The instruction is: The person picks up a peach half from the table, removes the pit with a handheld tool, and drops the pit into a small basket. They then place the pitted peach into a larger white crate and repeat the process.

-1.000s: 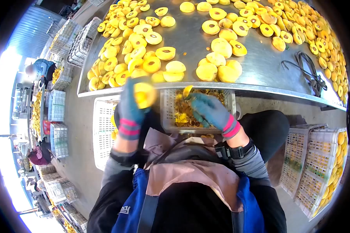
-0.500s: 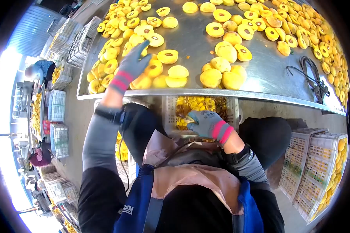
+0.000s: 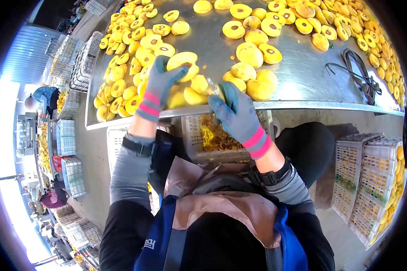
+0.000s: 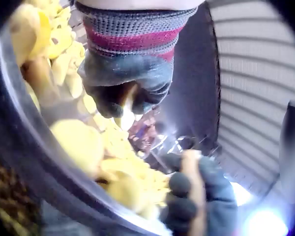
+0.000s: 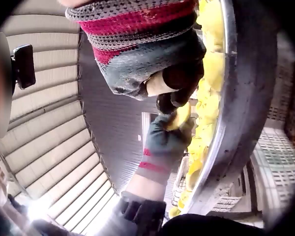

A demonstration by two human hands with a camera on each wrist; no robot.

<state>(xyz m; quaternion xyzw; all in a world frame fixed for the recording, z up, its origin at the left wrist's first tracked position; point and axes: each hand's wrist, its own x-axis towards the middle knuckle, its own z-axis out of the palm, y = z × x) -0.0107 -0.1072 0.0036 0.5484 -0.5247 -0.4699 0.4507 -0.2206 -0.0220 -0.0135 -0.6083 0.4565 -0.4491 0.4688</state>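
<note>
My gloved left hand (image 3: 160, 86) pinches a yellow peach half (image 3: 183, 58) above the near left part of the metal table (image 3: 298, 86). In the right wrist view that peach half (image 5: 180, 118) shows between the left hand's thumb and fingers. My gloved right hand (image 3: 238, 113) grips a small tool (image 3: 215, 90) at the table's front edge, its thin metal end pointing toward the left hand. The left wrist view shows the tool's pale, wood-like handle (image 4: 192, 187) in the right fist. More peach halves (image 3: 193, 95) lie between the hands, some with brown centres.
A crate (image 3: 192, 144) of yellow and brown scraps stands below the table edge, between the knees. Piled peach halves (image 3: 117, 88) cover the table's left side, more its far right. A black cable (image 3: 359, 77) lies on the right. Crates (image 3: 368, 185) of fruit stand at right.
The left hand first had a blurred peach half near the edge, then reached emptied over the pile, and now holds a peach half. The right hand has risen from the crate to the table edge.
</note>
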